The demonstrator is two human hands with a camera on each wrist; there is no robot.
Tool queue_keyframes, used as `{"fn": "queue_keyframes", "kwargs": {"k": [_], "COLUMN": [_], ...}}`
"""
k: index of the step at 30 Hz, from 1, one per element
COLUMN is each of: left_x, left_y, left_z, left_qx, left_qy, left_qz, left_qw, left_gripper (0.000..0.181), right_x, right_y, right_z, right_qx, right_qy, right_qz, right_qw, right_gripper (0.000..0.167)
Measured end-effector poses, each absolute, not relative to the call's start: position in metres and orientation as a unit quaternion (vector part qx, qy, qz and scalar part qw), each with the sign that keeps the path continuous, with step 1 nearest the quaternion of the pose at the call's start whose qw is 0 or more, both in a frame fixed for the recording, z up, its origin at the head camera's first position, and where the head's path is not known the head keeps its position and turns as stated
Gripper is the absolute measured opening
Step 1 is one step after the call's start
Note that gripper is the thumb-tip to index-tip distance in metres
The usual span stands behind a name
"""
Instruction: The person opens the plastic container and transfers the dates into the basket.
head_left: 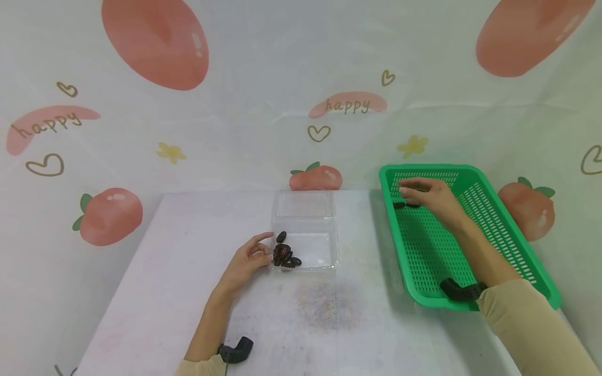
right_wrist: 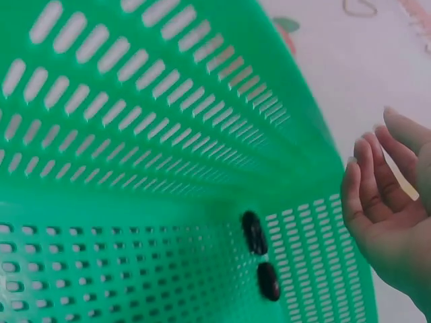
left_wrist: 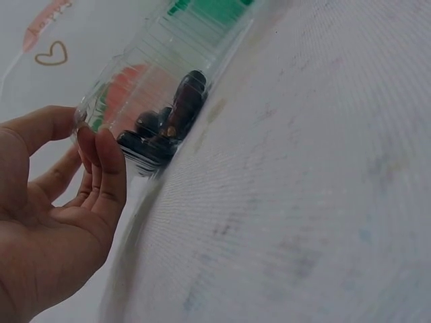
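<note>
A hinged clear plastic box [head_left: 320, 250] lies with its lid laid back on the table. My left hand [head_left: 244, 263] pinches its left wall between thumb and fingers, which the left wrist view shows closely. Inside, at that side, sit several dark, glossy, wrinkled dates [head_left: 282, 253]. My right hand [head_left: 430, 201] hovers over the far left corner of the green basket [head_left: 409, 277], fingers loosely bent. Nothing shows between them in the right wrist view. Two dates [right_wrist: 262, 256] lie end to end on the basket floor, below this hand.
The slotted basket stands at the table's right side, with raised walls round it. A printed cloth backdrop [head_left: 249, 104] rises behind the white table [head_left: 188, 250]. Each wrist bears a black camera mount [head_left: 237, 350].
</note>
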State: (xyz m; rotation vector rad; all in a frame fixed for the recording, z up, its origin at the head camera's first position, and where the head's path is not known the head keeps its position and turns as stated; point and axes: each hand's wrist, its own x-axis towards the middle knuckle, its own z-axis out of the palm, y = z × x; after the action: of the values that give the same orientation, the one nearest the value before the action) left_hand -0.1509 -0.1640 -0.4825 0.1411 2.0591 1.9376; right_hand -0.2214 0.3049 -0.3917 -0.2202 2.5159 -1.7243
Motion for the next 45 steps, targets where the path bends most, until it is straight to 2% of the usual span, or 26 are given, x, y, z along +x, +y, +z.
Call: {"fn": "queue_keyframes", "kwargs": {"k": [8,17,28,38,45], "left_x": [-0.15,-0.15,-0.151,-0.151,-0.149], "left_y": [-0.164,-0.164,-0.164,-0.162,-0.162], "left_z": [-0.482,-0.482,-0.483,-0.479,-0.479], "left_qx": [0.044,0.054,0.056,0.053,0.041], "left_qy": [0.717,0.723,0.721,0.713,0.716], "left_qz": [0.678,0.67,0.671,0.68,0.678], "left_qw": [0.155,0.156,0.161,0.161,0.161], "left_gripper": [0.06,0.059,0.059,0.06,0.06], "right_x": [-0.208,-0.196,-0.183,-0.178,-0.175], "right_y": [0.288,0.268,0.234,0.195,0.172], "right_z": [-0.377,-0.372,-0.373,-0.38,-0.383], "right_qx": [-0.077,-0.093,-0.094,-0.114,-0.107], "right_qy": [0.798,0.783,0.781,0.743,0.741], "right_qz": [-0.595,-0.612,-0.61,-0.653,-0.655], "right_qw": [0.054,0.056,0.089,0.085,0.102], "right_gripper": [0.048,0.036,0.031,0.03,0.028]}}
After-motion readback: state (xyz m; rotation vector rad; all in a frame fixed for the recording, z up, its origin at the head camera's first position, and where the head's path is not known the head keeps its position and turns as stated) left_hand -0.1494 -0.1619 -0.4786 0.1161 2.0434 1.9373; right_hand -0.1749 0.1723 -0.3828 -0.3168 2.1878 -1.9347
